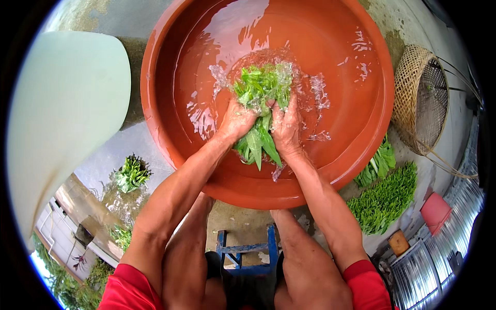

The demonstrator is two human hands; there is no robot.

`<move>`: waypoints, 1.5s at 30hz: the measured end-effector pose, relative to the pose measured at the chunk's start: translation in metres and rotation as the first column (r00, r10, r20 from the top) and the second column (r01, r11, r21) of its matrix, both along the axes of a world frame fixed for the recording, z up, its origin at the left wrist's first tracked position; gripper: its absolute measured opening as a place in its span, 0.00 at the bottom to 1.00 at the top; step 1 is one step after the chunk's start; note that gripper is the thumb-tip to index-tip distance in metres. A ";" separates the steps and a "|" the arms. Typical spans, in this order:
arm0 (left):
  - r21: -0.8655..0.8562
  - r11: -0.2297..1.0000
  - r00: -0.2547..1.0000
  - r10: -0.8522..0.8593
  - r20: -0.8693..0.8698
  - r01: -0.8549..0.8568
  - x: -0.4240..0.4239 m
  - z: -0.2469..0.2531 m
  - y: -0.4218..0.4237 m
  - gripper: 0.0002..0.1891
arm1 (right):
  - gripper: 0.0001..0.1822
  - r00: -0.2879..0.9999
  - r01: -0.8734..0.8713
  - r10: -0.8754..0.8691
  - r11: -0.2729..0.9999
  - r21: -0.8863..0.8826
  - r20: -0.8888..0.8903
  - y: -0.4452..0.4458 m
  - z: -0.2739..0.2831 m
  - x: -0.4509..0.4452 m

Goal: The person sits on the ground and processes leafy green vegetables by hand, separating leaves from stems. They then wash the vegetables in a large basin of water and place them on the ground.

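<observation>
A bunch of leafy greens [257,135], likely water spinach, is held between my two hands in a large round orange-brown plastic basin [364,162]. My left hand [240,118] grips the bunch from the left. From the right, my right hand [286,126] closes around it, its fingers partly hidden by leaves and splashing water. The cut stem ends point away from me and are partly under water. Broad pointed leaves hang back towards me. Clear water [329,97] in the basin is stirred up around the bunch.
Right of the basin stand a woven bamboo basket [405,97] and a pile of greens [383,199]. A small bunch [133,174] lies on the wet floor at left, below a large pale rounded object [73,89]. Between my legs is a blue stool [248,248]; a red container [434,213] sits lower right.
</observation>
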State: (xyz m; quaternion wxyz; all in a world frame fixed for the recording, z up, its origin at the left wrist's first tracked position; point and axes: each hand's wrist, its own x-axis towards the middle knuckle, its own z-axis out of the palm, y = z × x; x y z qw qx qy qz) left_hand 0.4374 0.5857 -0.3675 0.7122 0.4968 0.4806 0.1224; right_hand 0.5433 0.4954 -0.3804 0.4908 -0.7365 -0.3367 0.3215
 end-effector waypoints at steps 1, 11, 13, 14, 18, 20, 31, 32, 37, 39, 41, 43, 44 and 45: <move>-0.217 0.974 0.972 0.011 -0.236 -0.064 0.011 0.020 0.008 0.23 | 0.28 0.996 -0.003 -0.004 0.997 -0.071 -0.095 0.006 -0.002 0.004; -0.390 0.898 0.955 0.270 0.124 -0.204 -0.032 0.000 -0.006 0.27 | 0.35 0.948 -0.318 0.313 0.926 -0.203 -0.060 -0.021 0.025 0.001; -0.477 0.869 0.979 0.189 0.081 -0.129 -0.039 0.006 0.002 0.26 | 0.40 0.842 -0.432 0.406 0.902 0.006 -0.354 -0.019 0.034 0.022; -0.444 0.889 0.987 0.151 0.047 -0.115 -0.042 0.011 0.007 0.26 | 0.43 0.809 -0.311 0.236 0.949 -0.051 -0.539 -0.019 0.036 0.026; -0.392 0.917 0.990 0.116 0.077 -0.077 -0.042 0.008 0.012 0.28 | 0.34 0.927 -0.289 0.225 0.939 -0.187 -0.300 0.009 0.019 0.039; -0.444 0.887 0.983 0.171 0.058 -0.128 -0.040 0.002 0.013 0.27 | 0.28 0.889 -0.188 0.088 0.965 -0.183 -0.449 0.017 0.020 0.039; -0.406 0.903 0.977 0.192 0.094 -0.138 -0.039 0.005 0.011 0.25 | 0.24 0.867 -0.084 0.043 0.995 -0.061 -0.496 0.017 0.024 0.022; -0.398 0.908 0.984 0.167 0.064 -0.128 -0.036 0.002 0.011 0.25 | 0.24 0.987 -0.088 0.073 0.991 -0.103 -0.143 0.011 0.004 0.015; -0.322 0.933 0.968 0.213 0.128 -0.163 -0.039 0.012 0.009 0.25 | 0.25 0.946 -0.151 0.065 0.954 -0.257 -0.316 0.018 0.004 0.028; -0.413 0.898 0.970 0.214 0.111 -0.151 -0.046 0.014 0.011 0.27 | 0.32 0.858 -0.133 0.072 0.988 -0.083 -0.509 0.011 0.004 0.026; -0.376 0.919 0.980 0.166 0.107 -0.114 -0.046 0.008 0.012 0.28 | 0.33 0.882 -0.106 0.046 0.989 -0.103 -0.469 0.010 0.006 0.026; -0.453 0.887 0.971 0.178 0.159 -0.088 -0.049 0.007 0.012 0.28 | 0.32 0.905 -0.149 0.082 0.980 -0.130 -0.417 0.011 0.011 0.023; -0.489 0.869 0.965 0.186 0.185 -0.074 -0.051 0.006 0.013 0.27 | 0.31 0.914 -0.205 0.134 0.967 -0.150 -0.383 0.011 0.014 0.022; -0.630 0.774 0.924 0.283 0.258 -0.062 -0.051 0.007 0.017 0.26 | 0.30 0.920 -0.255 0.184 0.952 -0.171 -0.347 0.013 0.018 0.021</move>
